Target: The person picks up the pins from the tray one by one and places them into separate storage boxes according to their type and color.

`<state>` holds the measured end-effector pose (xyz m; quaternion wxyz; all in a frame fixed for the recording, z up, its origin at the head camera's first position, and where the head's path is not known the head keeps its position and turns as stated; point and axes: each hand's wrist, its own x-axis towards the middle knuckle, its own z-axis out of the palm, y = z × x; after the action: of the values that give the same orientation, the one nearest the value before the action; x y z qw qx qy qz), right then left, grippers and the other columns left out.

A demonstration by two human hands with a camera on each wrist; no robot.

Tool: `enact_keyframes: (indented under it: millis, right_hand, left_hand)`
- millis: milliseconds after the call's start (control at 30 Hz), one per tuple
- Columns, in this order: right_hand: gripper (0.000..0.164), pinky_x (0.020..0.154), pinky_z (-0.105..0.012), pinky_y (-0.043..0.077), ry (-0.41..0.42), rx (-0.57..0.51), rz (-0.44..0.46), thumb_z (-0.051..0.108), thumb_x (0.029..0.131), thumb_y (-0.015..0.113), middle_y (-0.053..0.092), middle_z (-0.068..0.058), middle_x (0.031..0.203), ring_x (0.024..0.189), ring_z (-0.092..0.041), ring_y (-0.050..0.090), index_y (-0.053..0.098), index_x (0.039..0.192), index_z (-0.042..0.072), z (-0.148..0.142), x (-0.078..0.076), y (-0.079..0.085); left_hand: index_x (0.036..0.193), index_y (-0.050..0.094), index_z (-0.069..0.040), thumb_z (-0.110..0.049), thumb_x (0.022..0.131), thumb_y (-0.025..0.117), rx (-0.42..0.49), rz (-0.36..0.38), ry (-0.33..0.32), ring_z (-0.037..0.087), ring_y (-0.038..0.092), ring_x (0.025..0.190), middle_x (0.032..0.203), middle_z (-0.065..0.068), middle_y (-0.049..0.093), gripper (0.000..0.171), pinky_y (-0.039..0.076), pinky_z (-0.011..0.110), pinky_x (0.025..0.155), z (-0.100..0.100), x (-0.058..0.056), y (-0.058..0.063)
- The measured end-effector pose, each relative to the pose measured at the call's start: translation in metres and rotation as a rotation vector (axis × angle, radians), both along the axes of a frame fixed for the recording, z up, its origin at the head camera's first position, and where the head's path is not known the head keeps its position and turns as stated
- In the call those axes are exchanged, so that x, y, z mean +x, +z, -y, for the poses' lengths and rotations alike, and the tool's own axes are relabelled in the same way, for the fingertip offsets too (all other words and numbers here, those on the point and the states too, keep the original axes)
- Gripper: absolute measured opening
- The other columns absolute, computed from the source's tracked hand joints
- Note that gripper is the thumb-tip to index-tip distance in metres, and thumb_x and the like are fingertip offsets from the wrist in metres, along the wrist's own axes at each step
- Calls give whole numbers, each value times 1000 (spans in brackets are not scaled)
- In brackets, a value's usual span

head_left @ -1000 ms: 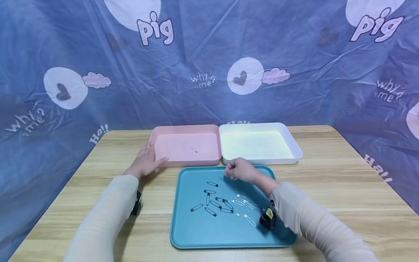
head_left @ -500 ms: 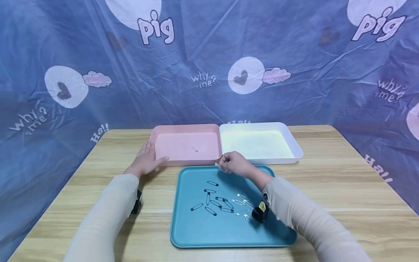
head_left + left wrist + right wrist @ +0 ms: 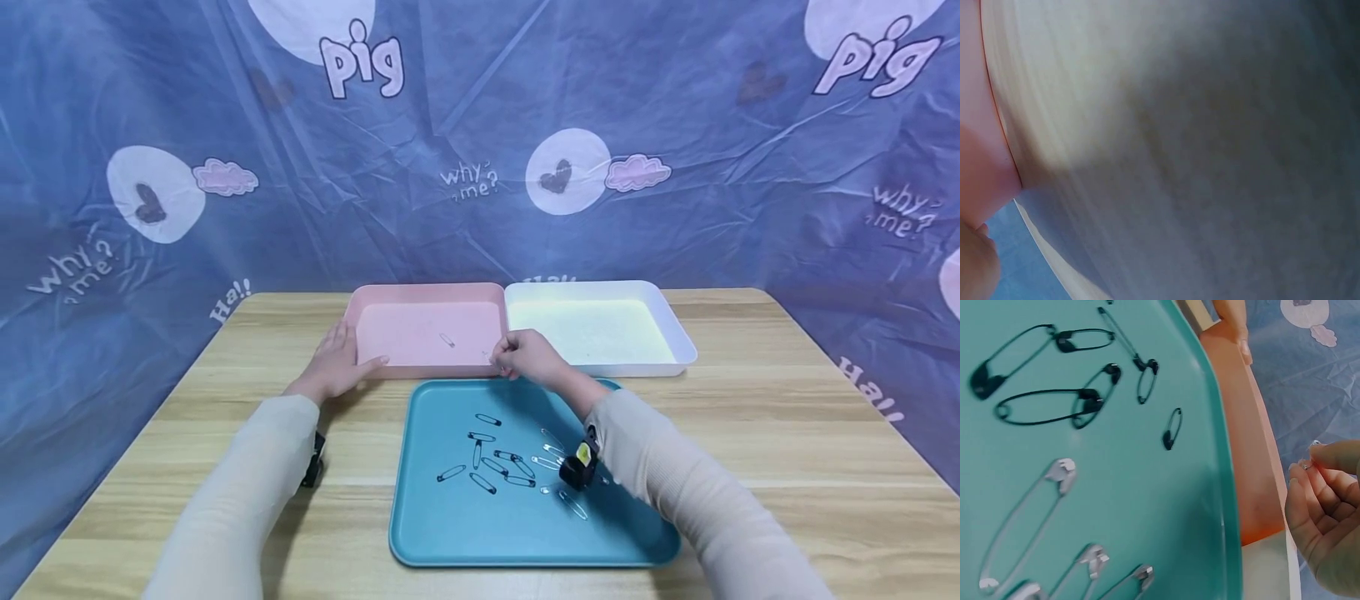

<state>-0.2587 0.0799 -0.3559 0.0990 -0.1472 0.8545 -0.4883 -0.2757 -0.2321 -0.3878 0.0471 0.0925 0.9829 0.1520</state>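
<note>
My right hand (image 3: 532,357) is over the front right corner of the pink box (image 3: 427,372). Its thumb and fingertips pinch a silver safety pin (image 3: 1305,466), mostly hidden, with small metal bits showing in the right wrist view. One pin (image 3: 447,340) lies inside the pink box. My left hand (image 3: 333,367) rests with spread fingers against that box's left front corner. On the teal tray (image 3: 450,550) below, several black safety pins (image 3: 482,483) lie left of centre, and several silver safety pins (image 3: 572,505) lie to the right, partly covered by my right wrist.
A white box (image 3: 600,372) stands against the pink box's right side. Both boxes sit behind the tray on a wooden table (image 3: 810,467). A blue printed cloth (image 3: 420,217) hangs behind the table.
My right hand has lifted the silver safety pin from the tray's back edge and moved it up and left to the pink box's corner. The left hand has stayed in place.
</note>
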Motion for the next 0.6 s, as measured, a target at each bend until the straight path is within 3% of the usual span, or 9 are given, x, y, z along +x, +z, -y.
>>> enact_keyframes:
  millis: [267, 467, 600]
  right_hand:
    - [9, 48, -27, 42, -106, -60, 70, 6, 84, 52, 58, -16, 80, 58, -19, 50, 59, 81, 0, 8, -12, 1]
    - [12, 63, -35, 50, -151, -113, 47, 4, 85, 49, 57, -10, 80, 69, -20, 56, 58, 81, -2, 13, -19, 0]
    - [12, 61, -32, 50, -169, -110, 46, 5, 85, 50, 58, -10, 79, 69, -20, 57, 59, 81, -1, 15, -24, -1]
  left_hand:
    - [131, -1, 14, -66, 79, 31, -3, -14, -5, 38, -5, 126, 138, 28, -6, 101, -1, 46, 102, 0, 1, 1]
    - [131, -2, 14, -66, 79, 30, -11, -22, -9, 38, -4, 126, 138, 28, -6, 101, -1, 46, 102, 0, 0, 1]
    - [131, -2, 14, -67, 79, 29, -24, -22, -12, 39, -4, 126, 138, 29, -6, 101, -1, 46, 102, 1, 0, 0]
